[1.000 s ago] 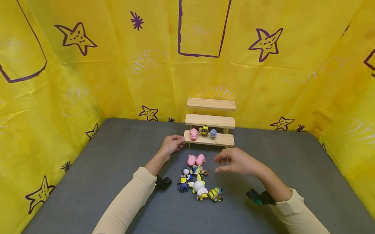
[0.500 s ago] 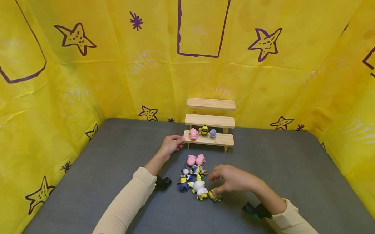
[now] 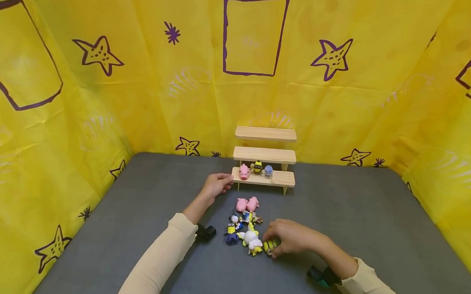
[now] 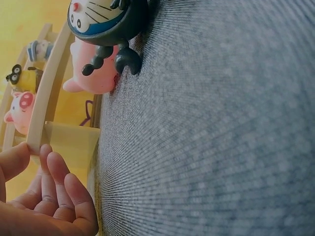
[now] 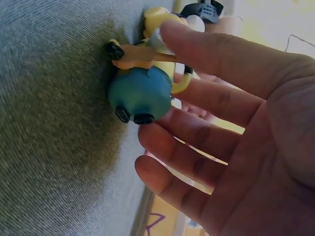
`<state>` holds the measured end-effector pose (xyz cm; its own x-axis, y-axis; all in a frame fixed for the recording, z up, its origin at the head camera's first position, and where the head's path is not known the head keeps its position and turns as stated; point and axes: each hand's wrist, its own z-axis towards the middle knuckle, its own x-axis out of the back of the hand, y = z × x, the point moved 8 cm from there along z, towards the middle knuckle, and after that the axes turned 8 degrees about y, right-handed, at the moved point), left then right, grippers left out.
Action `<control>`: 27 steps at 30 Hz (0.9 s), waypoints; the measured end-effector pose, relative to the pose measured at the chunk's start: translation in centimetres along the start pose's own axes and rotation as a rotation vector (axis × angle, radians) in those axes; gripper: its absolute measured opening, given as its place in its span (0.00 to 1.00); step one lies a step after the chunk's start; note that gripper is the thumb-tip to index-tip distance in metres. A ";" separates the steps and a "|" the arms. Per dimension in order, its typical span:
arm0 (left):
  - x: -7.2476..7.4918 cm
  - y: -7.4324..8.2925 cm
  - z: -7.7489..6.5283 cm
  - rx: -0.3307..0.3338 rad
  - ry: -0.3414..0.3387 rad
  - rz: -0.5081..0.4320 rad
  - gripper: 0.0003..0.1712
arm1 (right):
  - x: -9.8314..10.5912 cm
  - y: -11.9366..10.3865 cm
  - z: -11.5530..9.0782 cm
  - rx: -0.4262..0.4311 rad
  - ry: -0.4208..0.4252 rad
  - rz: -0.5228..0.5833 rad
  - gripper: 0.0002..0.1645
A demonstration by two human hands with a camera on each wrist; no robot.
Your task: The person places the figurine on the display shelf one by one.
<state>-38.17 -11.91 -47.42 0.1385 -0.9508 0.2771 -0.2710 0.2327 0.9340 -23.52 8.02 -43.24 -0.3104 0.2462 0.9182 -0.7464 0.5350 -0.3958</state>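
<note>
My left hand (image 3: 218, 184) pinches the left end of the lowest board of a three-tier wooden display stand (image 3: 280, 178) between thumb and forefinger. On that board stand a pink pig figurine (image 3: 244, 172), a yellow-and-black minion figurine (image 3: 257, 167) and a small blue-grey figurine (image 3: 268, 171). My right hand (image 3: 294, 237) has its thumb and fingers round a minion figurine (image 5: 140, 93) lying on the table; it has blue trousers and a small guitar (image 5: 135, 56). In the head view the hand covers part of this figurine.
Between my hands lie two pink pigs (image 3: 247, 204), a Doraemon-like figurine (image 4: 110, 22), a minion in a dark blue dress (image 3: 232, 235), a white-and-yellow figurine (image 3: 251, 238) and another minion (image 3: 249, 217). A yellow cloth (image 3: 246, 98) hangs behind the grey table (image 3: 356, 217).
My right hand has moved down towards the front of the table and closed round the guitar minion. The left hand stays at the stand. The head view has tilted slightly.
</note>
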 end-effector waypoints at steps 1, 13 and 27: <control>0.0 -0.1 0.0 0.001 0.000 -0.001 0.17 | -0.1 0.0 0.0 -0.014 0.001 0.004 0.18; 0.0 -0.1 0.1 -0.001 0.000 -0.009 0.17 | -0.7 -0.2 0.4 -0.041 0.011 -0.082 0.15; 0.0 -0.2 0.0 -0.003 0.007 -0.012 0.17 | -0.9 -0.3 0.3 -0.066 -0.014 -0.077 0.15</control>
<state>-38.11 -11.94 -47.57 0.1483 -0.9521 0.2673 -0.2668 0.2218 0.9379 -23.22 7.38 -43.95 -0.2624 0.1912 0.9458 -0.7280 0.6041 -0.3241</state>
